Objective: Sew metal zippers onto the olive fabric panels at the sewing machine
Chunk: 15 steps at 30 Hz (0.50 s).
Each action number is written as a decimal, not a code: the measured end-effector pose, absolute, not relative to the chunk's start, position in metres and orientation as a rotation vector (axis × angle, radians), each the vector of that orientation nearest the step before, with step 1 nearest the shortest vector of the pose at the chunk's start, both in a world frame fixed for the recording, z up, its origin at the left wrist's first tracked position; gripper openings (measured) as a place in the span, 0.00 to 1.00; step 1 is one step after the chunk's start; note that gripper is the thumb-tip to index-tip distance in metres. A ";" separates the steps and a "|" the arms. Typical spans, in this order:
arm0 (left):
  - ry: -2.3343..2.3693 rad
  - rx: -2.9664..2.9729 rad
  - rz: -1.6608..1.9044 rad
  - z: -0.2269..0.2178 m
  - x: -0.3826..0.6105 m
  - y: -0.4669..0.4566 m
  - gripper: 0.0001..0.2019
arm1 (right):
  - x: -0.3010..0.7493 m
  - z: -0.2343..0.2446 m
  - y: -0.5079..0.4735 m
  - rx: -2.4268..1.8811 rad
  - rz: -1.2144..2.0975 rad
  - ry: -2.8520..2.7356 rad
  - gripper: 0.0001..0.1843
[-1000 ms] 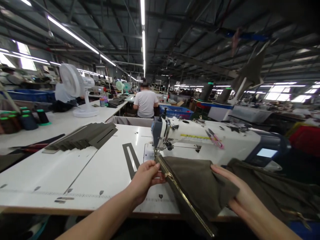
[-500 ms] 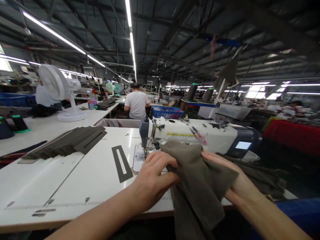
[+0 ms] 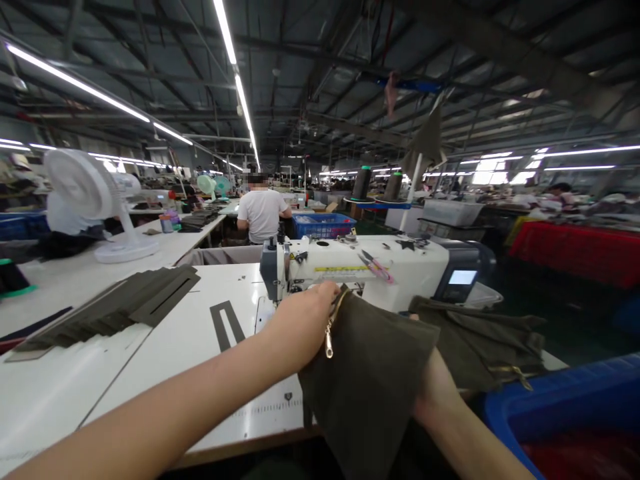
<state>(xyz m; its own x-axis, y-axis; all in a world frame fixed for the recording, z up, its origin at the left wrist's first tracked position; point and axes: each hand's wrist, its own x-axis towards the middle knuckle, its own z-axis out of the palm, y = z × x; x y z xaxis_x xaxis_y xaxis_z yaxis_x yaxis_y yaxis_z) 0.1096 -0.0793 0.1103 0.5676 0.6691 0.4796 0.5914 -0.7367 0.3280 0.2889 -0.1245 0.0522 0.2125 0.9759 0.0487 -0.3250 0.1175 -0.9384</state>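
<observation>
My left hand (image 3: 309, 320) is closed, gripping the upper left edge of a dark olive fabric piece (image 3: 375, 360). A gold zipper with a dangling metal pull (image 3: 329, 341) runs along that edge beside my fingers. On the right side of the same fabric is my right hand (image 3: 434, 390), holding it from behind, with most of its fingers hidden by the cloth. Just beyond the cloth stands a white sewing machine (image 3: 340, 255), its needle area covered by my left hand. A flat olive strip with a long slot (image 3: 220, 327) lies left of my hand on the white table (image 3: 165, 373).
Stacked olive strips (image 3: 135, 300) lie at left, near a white fan (image 3: 117, 220). Pink-handled scissors (image 3: 377, 268) rest on the machine. More olive fabric with a gold zipper (image 3: 480, 340) is piled at right, above a blue bin (image 3: 590, 380). A person in white (image 3: 263, 213) sits ahead.
The fabric has been turned and spread, so the gold zipper now shows. My left hand has moved up to its edge, and my right hand has gone lower behind it. The view has shifted right.
</observation>
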 end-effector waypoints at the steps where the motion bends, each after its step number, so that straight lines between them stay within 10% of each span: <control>1: 1.081 2.598 0.915 0.111 0.110 -0.076 0.12 | 0.290 0.055 -0.126 -0.973 1.214 -0.790 0.31; 8: 0.962 1.958 1.348 0.096 0.110 -0.094 0.08 | 0.310 0.091 -0.151 -0.864 1.037 -0.925 0.37; 15: 1.352 1.782 0.886 0.007 0.058 -0.106 0.10 | 0.282 0.008 -0.084 -1.494 0.596 -1.553 0.13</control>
